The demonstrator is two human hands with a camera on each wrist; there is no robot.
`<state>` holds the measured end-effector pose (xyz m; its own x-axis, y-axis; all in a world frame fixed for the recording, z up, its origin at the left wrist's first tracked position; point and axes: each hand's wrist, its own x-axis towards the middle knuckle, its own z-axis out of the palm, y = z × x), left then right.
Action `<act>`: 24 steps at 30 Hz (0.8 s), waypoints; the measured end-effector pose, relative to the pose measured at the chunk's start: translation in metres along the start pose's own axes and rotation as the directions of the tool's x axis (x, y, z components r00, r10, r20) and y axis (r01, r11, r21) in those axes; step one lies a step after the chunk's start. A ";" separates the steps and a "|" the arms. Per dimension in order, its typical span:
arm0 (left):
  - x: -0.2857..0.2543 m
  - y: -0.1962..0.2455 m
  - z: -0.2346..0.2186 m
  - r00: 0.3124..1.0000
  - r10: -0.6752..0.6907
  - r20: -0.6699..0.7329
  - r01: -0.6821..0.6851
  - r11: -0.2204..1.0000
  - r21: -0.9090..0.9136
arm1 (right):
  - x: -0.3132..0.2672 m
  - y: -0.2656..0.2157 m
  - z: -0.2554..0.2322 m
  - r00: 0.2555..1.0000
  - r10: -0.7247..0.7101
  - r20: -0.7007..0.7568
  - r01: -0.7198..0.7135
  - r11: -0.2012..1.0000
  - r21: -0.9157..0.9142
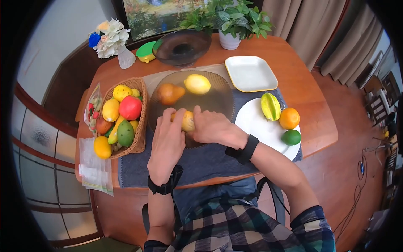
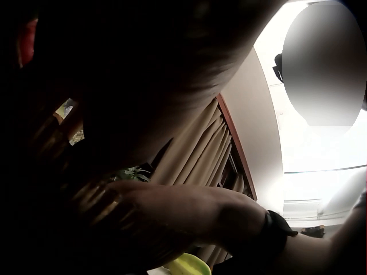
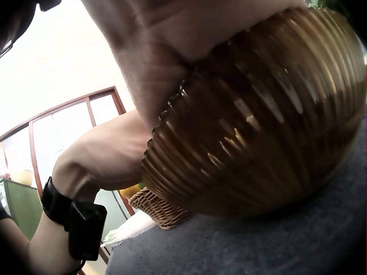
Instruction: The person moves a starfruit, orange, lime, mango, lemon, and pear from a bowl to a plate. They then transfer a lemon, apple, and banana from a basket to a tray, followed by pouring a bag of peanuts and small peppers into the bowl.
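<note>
Over the near part of a ribbed amber glass bowl [image 1: 226, 98], both hands are on a yellow-orange round fruit [image 1: 187, 122], partly hidden by the fingers. My left hand [image 1: 165, 136] grips its left side with bent fingers. From the right, my right hand [image 1: 213, 127] holds it between thumb and fingers. Farther back in the bowl lie a brown pear [image 1: 170, 94] and a lemon [image 1: 197, 84]. The right wrist view shows the bowl's ribbed side [image 3: 258, 126] under the right hand. The left wrist view is mostly dark, with the right forearm [image 2: 189, 209] crossing it.
A wicker basket [image 1: 140, 132] of mixed fruit stands left, plastic bags [image 1: 94, 170] beside it. At right, a white plate [image 1: 254, 126] bears a star fruit [image 1: 270, 106], an orange [image 1: 289, 118] and a lime [image 1: 291, 137]. Behind are a white tray [image 1: 251, 73] and dark glass bowl [image 1: 181, 46].
</note>
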<state>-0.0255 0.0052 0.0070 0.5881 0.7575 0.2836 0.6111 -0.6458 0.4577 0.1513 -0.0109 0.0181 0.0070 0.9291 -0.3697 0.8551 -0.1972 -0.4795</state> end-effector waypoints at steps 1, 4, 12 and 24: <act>0.001 -0.002 0.001 1.000 -0.001 -0.002 0.001 1.000 -0.001 | 0.001 0.004 0.008 1.000 -0.001 0.000 0.001 1.000 -0.002; 0.002 -0.007 0.002 1.000 0.008 0.017 -0.009 0.999 0.044 | 0.007 0.021 0.031 0.893 -0.296 -0.340 0.211 0.941 -0.266; 0.001 -0.010 0.005 0.991 0.020 -0.132 -0.026 0.999 -0.042 | 0.012 0.017 0.025 0.876 -0.354 -0.328 0.303 0.932 -0.198; -0.001 -0.013 0.009 0.987 0.053 -0.149 -0.083 0.976 -0.201 | 0.014 0.012 0.028 0.861 -0.359 -0.360 0.253 0.917 -0.309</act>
<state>-0.0293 0.0124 -0.0068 0.5343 0.7279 0.4299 0.4409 -0.6738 0.5929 0.1473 -0.0093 -0.0153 -0.1149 0.9835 0.1400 0.9459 0.1514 -0.2871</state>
